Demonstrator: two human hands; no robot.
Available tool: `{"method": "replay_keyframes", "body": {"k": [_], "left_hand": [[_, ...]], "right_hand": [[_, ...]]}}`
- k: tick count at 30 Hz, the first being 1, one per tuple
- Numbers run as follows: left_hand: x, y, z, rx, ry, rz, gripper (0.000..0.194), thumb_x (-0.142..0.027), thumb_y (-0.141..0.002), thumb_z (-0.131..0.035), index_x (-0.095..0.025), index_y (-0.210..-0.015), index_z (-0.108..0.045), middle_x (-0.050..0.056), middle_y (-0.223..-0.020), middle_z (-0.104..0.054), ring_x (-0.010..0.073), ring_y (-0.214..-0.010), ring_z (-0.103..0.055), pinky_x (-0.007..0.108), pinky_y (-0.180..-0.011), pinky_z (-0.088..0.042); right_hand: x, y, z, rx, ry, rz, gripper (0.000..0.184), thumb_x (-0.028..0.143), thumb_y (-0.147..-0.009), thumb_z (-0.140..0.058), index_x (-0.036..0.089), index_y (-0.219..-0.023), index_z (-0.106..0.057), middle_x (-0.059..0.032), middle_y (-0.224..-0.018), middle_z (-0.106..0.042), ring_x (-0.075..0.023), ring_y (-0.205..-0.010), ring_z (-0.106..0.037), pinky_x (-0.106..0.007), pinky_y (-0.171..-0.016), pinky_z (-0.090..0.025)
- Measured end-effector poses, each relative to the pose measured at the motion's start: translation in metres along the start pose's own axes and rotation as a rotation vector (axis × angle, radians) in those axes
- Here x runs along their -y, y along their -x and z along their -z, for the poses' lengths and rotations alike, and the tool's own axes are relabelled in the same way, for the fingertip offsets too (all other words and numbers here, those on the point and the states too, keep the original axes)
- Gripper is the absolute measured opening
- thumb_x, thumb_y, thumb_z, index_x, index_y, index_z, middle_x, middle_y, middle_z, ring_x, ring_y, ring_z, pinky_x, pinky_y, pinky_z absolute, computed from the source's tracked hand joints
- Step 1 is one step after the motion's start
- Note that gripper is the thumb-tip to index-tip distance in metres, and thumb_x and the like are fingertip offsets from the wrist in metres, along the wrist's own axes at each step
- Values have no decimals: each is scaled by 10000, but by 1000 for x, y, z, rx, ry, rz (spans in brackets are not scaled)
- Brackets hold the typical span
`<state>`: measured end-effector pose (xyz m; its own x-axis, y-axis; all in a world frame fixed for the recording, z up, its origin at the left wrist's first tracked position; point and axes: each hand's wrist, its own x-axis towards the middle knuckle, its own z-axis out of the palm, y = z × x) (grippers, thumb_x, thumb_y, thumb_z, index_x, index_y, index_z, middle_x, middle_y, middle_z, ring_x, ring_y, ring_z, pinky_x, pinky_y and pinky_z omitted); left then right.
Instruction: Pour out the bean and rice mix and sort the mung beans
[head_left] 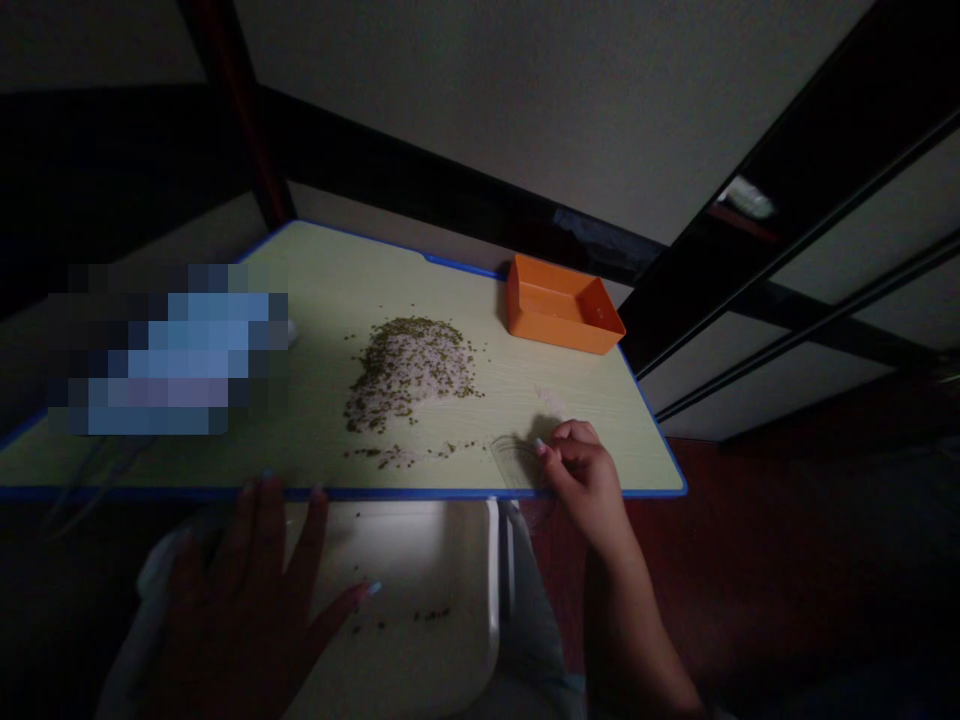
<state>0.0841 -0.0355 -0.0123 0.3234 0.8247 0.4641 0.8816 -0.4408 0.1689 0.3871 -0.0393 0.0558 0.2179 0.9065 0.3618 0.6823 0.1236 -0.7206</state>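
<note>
A pile of small green beans mixed with pale, rice-like grains (412, 370) lies on the middle of a pale yellow tabletop with a blue rim (330, 270). A thin line of stray beans and grains runs along its near side. My right hand (585, 470) pinches a clear plastic protractor (514, 462) between thumb and fingers, just above the table near its front edge. Some pale grains (549, 400) lie just beyond that hand. My left hand (247, 590) is in shadow, fingers spread, over the left side of a white tray (457, 670) and near the table's front edge.
At the table's far right corner stands an orange open box (559, 335) with a few pale grains inside. The white tray below the front edge holds several dark beans. A blurred-out blue patch (187, 350) covers the table's left. Dark-trimmed panels (487, 110) rise behind.
</note>
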Motion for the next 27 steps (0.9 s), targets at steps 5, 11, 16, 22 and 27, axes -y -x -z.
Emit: {"method": "replay_keyframes", "body": {"k": [5, 11, 16, 22, 27], "left_hand": [[2, -1, 1, 21, 21, 10, 786, -603, -872, -367, -231, -1514, -109, 205, -1637, -98, 385, -1516, -155, 740, -1163, -151], [1, 0, 2, 16, 5, -2, 785, -576, -873, -395, -226, -1514, -107, 204, -1636, -94, 362, -1522, -137, 719, -1180, -138], [-1, -1, 2, -2, 23, 17, 746, -540, -883, -391, -224, -1512, -145, 194, -1637, -124, 355, -1521, -154, 699, -1190, -145], [2, -1, 0, 12, -11, -17, 797, -583, -868, -406, -198, -1511, -135, 222, -1633, -103, 366, -1523, -129, 702, -1188, -121], [0, -1, 3, 26, 57, 45, 874, -755, -809, -310, -251, -1504, -144, 190, -1634, -132, 349, -1520, -152, 673, -1203, -103]], "right_hand": [[-1, -2, -3, -5, 6, -15, 408, 289, -903, -578, 212, -523, -452, -15, -708, -506, -183, -759, -477, -339, -708, -369], [0, -5, -8, 15, 8, 4, 405, 279, -894, -582, 215, -513, -462, -19, -704, -512, -189, -774, -489, -340, -715, -376], [3, -6, -10, 30, 5, 16, 405, 278, -895, -582, 215, -516, -454, -19, -709, -510, -187, -771, -488, -343, -721, -381], [8, -7, -11, 80, 18, 63, 390, 278, -900, -581, 213, -539, -446, -16, -728, -512, -181, -772, -493, -349, -736, -385], [8, -6, -10, 57, 19, 61, 396, 268, -902, -572, 213, -533, -440, -17, -716, -501, -182, -766, -489, -343, -717, -379]]}}
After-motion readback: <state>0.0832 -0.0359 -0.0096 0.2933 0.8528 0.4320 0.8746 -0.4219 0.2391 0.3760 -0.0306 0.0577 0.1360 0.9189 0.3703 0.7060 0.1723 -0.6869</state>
